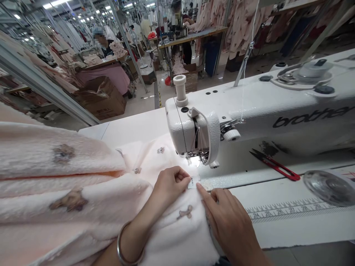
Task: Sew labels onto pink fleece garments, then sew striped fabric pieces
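A small white label (193,182) with dark print lies on pale pink fleece fabric (166,225), just in front of the sewing machine's lit needle area (195,159). My left hand (170,184) pinches the label's left edge between thumb and index finger. At the label's right side, the index fingertip of my right hand (227,210) presses down, with the other fingers curled over the edge of the fabric. The fleece carries brown bear and bone prints and spreads in thick folds to the left. The white sewing machine (191,125) stands over the cloth's far edge.
Red-handled thread snips (277,166) lie on the machine bed at right. Near them sits a clear round dish (330,187), beside a printed ruler scale (285,210). Beyond the table stand a cardboard box (101,98) and co-workers at other machines.
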Motion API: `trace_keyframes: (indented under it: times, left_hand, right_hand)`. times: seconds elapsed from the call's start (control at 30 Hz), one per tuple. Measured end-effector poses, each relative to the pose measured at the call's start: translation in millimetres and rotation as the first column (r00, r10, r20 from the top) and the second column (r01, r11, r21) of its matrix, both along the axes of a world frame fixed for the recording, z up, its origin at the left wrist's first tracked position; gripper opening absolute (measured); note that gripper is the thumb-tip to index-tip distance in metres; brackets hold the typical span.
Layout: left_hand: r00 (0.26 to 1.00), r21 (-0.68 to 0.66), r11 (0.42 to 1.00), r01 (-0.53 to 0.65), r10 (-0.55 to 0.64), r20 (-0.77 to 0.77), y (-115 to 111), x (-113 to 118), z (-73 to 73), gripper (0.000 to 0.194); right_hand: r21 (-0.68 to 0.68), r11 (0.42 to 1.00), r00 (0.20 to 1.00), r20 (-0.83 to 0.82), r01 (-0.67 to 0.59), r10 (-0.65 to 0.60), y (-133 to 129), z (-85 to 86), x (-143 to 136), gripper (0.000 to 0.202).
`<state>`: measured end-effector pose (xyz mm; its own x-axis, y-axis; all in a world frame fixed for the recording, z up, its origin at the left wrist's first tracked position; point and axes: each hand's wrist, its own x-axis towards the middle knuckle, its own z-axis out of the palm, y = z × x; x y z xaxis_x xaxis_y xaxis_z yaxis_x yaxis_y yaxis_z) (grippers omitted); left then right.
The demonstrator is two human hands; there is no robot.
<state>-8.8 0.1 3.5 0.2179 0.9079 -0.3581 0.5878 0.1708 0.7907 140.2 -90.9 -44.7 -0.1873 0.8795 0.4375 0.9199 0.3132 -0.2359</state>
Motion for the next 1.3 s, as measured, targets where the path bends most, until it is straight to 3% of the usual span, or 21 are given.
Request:
trace_keyframes:
  times: [0.43,0.6,0.7,0.8,0.9,0.97,1.03,1.2,1.3]
  left_hand:
    - [0.998,0.059,0.998,0.023,-0.019,-0.060,-0.3,2.5,-2.8,0.013]
    - [0.985,0.165,0.981,0.101,-0.075,-0.153,-7.0,-0.9,6.0,0.011]
    - [0.923,0.372,0.873,0.314,-0.189,-0.335,-19.5,-10.7,15.4,0.024]
    - [0.799,0.485,0.654,0.581,-0.344,-0.493,-32.6,-20.9,19.4,0.030]
    - [0.655,0.506,0.420,0.754,-0.421,-0.627,-39.6,-26.3,14.3,0.039]
    - [0.580,0.479,0.328,0.814,-0.418,-0.699,-40.5,-27.7,9.2,0.043]
    - [0.549,0.460,0.302,0.835,-0.417,-0.724,-39.9,-28.8,5.6,0.044]
    - [0.575,0.487,0.304,0.818,-0.435,-0.693,-39.3,-33.2,2.8,0.047]
    - [0.590,0.495,0.320,0.808,-0.440,-0.677,-39.8,-35.5,0.4,0.048]
  right_hand:
    - [0.027,1.000,1.000,0.018,0.002,-0.002,-0.7,-1.0,0.4,0.039]
    - [0.066,0.998,1.000,0.015,0.011,-0.012,-2.1,-0.1,-0.2,0.041]
    - [0.080,0.997,1.000,0.001,0.007,-0.007,-1.6,0.0,-0.5,0.041]
    - [0.085,0.996,1.000,-0.001,0.001,-0.001,-0.4,-0.1,-0.4,0.040]
    - [0.088,0.996,1.000,0.007,-0.005,0.004,0.2,-0.6,0.1,0.040]
    - [0.086,0.996,1.000,0.011,-0.010,0.009,-0.1,-1.2,0.5,0.040]
    - [0.085,0.996,1.000,0.009,-0.013,0.012,-0.9,-1.7,0.7,0.038]
    - [0.065,0.998,1.000,-0.006,-0.028,0.028,-1.5,-1.4,1.8,0.036]
    - [0.031,0.999,0.988,-0.148,-0.025,0.029,-0.4,0.4,4.8,0.034]
